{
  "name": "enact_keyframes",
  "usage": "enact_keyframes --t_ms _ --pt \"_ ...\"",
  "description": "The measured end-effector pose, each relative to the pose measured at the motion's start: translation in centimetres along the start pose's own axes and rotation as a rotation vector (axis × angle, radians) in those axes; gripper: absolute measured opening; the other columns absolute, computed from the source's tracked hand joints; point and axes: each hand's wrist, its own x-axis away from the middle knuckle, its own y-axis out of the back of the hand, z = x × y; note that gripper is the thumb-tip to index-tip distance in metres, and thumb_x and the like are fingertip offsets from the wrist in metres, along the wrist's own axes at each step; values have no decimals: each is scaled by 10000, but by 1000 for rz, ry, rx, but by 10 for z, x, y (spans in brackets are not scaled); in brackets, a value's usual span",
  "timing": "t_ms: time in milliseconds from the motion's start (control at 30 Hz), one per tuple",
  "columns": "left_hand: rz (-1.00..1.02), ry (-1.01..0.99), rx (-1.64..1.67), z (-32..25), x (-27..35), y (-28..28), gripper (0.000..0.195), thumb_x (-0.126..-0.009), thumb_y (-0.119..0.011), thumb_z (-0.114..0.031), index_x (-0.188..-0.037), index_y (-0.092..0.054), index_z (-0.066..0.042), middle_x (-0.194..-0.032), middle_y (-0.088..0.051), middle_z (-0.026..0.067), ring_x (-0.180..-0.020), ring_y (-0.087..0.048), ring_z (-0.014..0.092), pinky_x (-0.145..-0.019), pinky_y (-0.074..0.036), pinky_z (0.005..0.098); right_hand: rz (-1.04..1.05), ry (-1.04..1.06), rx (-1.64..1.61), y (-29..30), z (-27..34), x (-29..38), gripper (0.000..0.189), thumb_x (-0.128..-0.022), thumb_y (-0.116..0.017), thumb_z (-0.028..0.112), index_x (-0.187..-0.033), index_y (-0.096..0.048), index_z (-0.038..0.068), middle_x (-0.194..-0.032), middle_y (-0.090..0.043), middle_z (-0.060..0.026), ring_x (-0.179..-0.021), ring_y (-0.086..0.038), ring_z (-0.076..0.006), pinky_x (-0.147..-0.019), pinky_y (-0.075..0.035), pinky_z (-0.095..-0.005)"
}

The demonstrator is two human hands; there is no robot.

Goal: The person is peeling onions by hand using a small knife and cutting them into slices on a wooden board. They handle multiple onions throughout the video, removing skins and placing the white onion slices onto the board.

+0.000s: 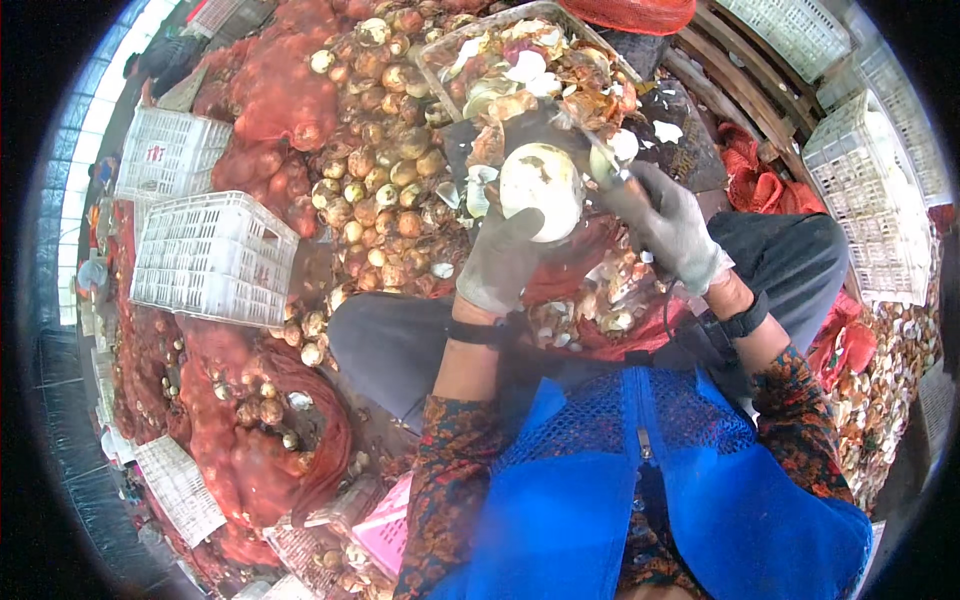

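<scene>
In front of my knees, my left hand (501,251), in a pale work glove, grips a large whitish onion (541,193). Its outer skin is mostly off, and a brownish patch shows near the top. My right hand (670,225), gloved too, is closed on a small knife (594,141) just to the right of the onion. The thin blade points up and away from me, blurred, with a pale scrap of onion beside it. Past both hands, a shallow tray (439,88) is heaped with onion skins and white trimmings.
Loose unpeeled onions (390,180) lie left of the tray, beside red mesh sacks (281,90) of onions. White plastic crates stand at left (214,255) and right (870,202). Onion skins (862,420) cover the ground at right. Another person (169,60) is at the far upper left.
</scene>
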Motion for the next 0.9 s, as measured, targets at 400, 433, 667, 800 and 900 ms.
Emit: enact_keyframes --t_ms 400,433,667,800,900 --pt "-18 29 -93 -6 1 -10 605 -860 -673 -158 -1398 -425 -32 -1290 -581 137 -1171 -588 294 -1015 -496 463 156 519 415 8 -22 13 404 -891 -701 300 -1142 -631 -9 -959 -679 -223 -880 -680 -375 -757 -533 -428" --pt "1 11 -114 -6 0 -9 602 -854 -677 -151 -1388 -434 -21 -1269 -599 137 -1153 -602 289 -1006 -503 440 160 536 422 7 -24 12 402 -894 -698 300 -1139 -630 -11 -956 -677 -225 -873 -676 -381 -749 -533 -432" --pt "-83 -8 -246 1 -2 -11 571 -846 -640 -152 -1356 -453 22 -1201 -632 152 -1063 -645 259 -966 -527 369 36 663 551 -5 -17 5 351 -914 -671 294 -1119 -610 15 -872 -649 -197 -793 -662 -377 -674 -523 -443" --pt "-113 -29 -270 3 -4 -5 541 -847 -602 -129 -1348 -458 18 -1191 -628 155 -1050 -648 246 -913 -559 374 5 665 659 -8 -13 6 318 -928 -646 310 -1072 -589 32 -828 -622 -184 -751 -651 -368 -638 -506 -457" --pt "-128 -47 -227 5 -6 -1 530 -849 -591 -119 -1345 -462 14 -1188 -626 159 -1049 -652 252 -887 -575 376 -36 605 730 -12 -14 7 298 -942 -622 317 -1040 -572 41 -810 -612 -182 -728 -643 -371 -622 -495 -465"
